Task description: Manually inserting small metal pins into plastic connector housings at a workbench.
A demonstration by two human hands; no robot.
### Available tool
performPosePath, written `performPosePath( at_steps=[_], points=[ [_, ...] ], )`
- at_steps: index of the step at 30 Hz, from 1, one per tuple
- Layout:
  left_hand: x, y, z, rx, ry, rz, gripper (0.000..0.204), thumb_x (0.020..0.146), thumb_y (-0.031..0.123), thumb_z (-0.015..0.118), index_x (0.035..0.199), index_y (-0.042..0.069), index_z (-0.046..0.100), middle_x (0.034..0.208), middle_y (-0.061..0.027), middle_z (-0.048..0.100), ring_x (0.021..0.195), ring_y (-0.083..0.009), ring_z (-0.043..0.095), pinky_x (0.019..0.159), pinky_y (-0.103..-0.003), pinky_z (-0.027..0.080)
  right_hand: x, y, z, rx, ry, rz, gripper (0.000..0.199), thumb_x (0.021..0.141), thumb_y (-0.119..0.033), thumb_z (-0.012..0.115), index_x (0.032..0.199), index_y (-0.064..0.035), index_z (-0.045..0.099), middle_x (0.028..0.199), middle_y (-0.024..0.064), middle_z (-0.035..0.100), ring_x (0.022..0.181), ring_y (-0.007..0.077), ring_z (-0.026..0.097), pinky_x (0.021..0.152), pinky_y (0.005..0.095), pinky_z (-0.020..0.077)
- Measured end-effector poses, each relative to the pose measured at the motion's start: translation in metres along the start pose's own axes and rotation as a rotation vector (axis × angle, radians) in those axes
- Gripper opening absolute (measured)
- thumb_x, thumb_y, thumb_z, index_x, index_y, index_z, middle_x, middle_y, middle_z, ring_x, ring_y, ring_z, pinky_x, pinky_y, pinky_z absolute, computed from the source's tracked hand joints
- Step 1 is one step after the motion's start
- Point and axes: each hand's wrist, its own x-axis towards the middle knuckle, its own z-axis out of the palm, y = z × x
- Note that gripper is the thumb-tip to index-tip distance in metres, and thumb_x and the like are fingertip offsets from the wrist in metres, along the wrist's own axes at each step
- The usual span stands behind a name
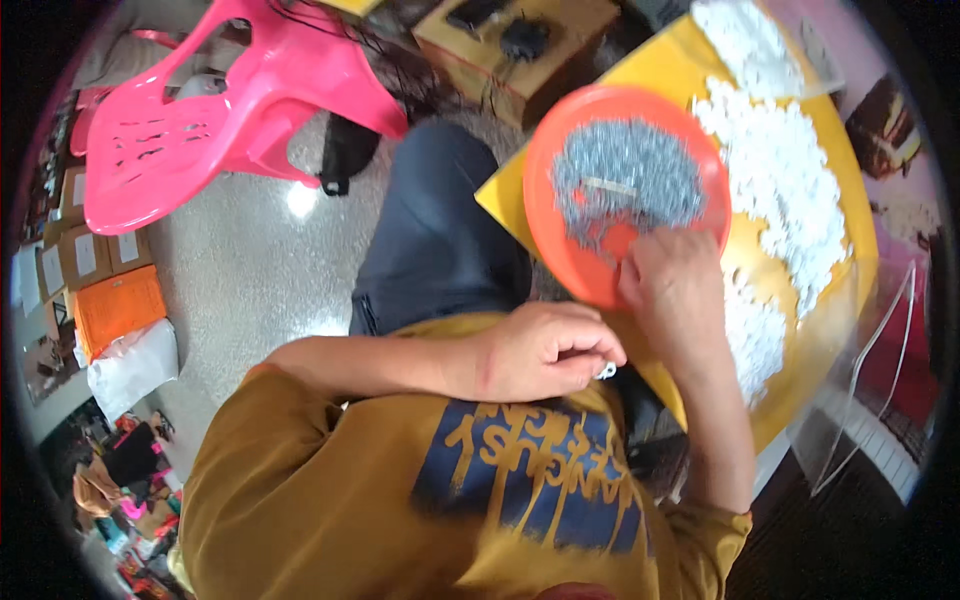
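Observation:
An orange round tray (560, 250) holds a heap of small grey metal pieces (625, 180) and rests on the edge of a yellow table (680, 70). My right hand (672, 285) reaches into the tray's near edge, fingers bent down among the grey pieces. My left hand (548, 350) is curled in front of my chest, pinching a small white plastic part (606, 371). A long pile of small white plastic parts (790, 180) covers the table to the right of the tray.
A pink plastic chair (200, 120) stands on the speckled floor at upper left. A cardboard box with black cables (515, 45) sits beyond my knee. Orange and brown boxes (110, 290) and a white bag lie at the left. A clear sheet edges the table at right.

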Motion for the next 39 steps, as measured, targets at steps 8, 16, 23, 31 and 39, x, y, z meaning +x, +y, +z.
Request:
performPosePath(
  at_steps=[8,16,23,31,39],
  points=[
    [0.0,0.038,-0.033,0.073,0.125,0.058,0.018,0.079,0.004,0.053,0.096,0.002,0.058,0.082,-0.0068,0.058,0.077,-0.0127,0.055,0.068,-0.024,0.043,-0.006,0.011,0.004,0.124,0.027,-0.039,0.007,0.055,-0.004,0.056,0.056,-0.0042,0.049,0.059,0.012,0.05,0.061,0.0295,0.05,0.06,0.04,0.038],
    [-0.003,0.143,-0.171,-0.163,0.821,0.641,0.023,0.078,0.005,0.052,0.1,0.001,0.055,0.076,-0.0034,0.055,0.055,-0.0065,0.045,0.052,-0.018,0.037,0.001,0.006,0.001,0.073,0.113,-0.05,0.006,0.057,-0.008,0.055,0.056,-0.004,0.05,0.06,0.0126,0.052,0.064,0.0292,0.052,0.066,0.0388,0.0404],
    [0.001,0.224,-0.239,-0.093,1.048,0.844,0.015,0.084,0.009,0.043,0.095,0.002,0.05,0.069,-0.0001,0.048,0.05,-0.0074,0.043,0.046,-0.02,0.034,-0.001,0.0,0.0,-0.003,0.047,-0.024,0.006,0.058,-0.008,0.055,0.056,-0.003,0.051,0.062,0.0134,0.053,0.065,0.03,0.052,0.068,0.0393,0.0402],
    [0.024,0.134,-0.148,-0.241,0.826,0.37,0.022,0.081,0.005,0.049,0.101,-0.002,0.052,0.073,-0.0039,0.052,0.051,-0.0063,0.041,0.051,-0.02,0.034,0.001,0.006,-0.005,0.081,0.141,0.003,0.007,0.058,-0.007,0.058,0.06,-0.0026,0.052,0.064,0.0146,0.053,0.063,0.0326,0.05,0.063,0.0402,0.0404],
    [0.038,0.063,-0.051,-0.452,0.458,-0.022,0.021,0.079,0.001,0.048,0.099,-0.001,0.055,0.067,-0.001,0.051,0.052,-0.0055,0.042,0.051,-0.018,0.036,-0.017,0.012,-0.024,1.393,0.254,0.451,0.003,0.078,0.002,0.05,0.077,0.0,0.05,0.076,0.0064,0.054,0.069,0.0112,0.051,0.068,0.0245,0.0427]
  ],
)
